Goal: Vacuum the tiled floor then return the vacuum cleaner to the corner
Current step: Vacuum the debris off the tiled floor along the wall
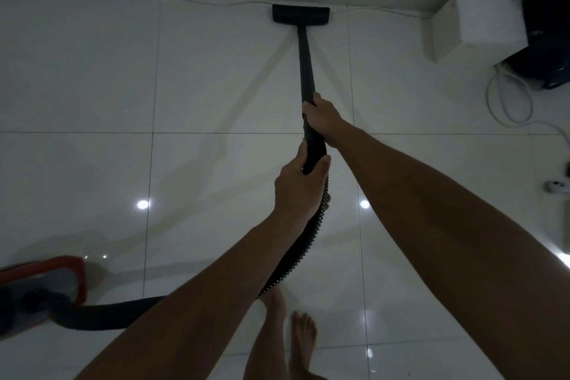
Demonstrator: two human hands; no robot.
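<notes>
Since the floor head [300,13] is already butted against the skirting, the wand [307,66] running straight away from me, I reckon my only stroke is a pull back along it. My right hand [320,116] wraps the wand further up, my left hand [297,182] curls round the hose cuff [314,153]. The vacuum cleaner [43,284] sits behind-left on the tiled floor [92,77].

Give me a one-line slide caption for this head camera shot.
Both hands, left hand and right hand, grip the vacuum wand, its floor head against the wall's base.
</notes>
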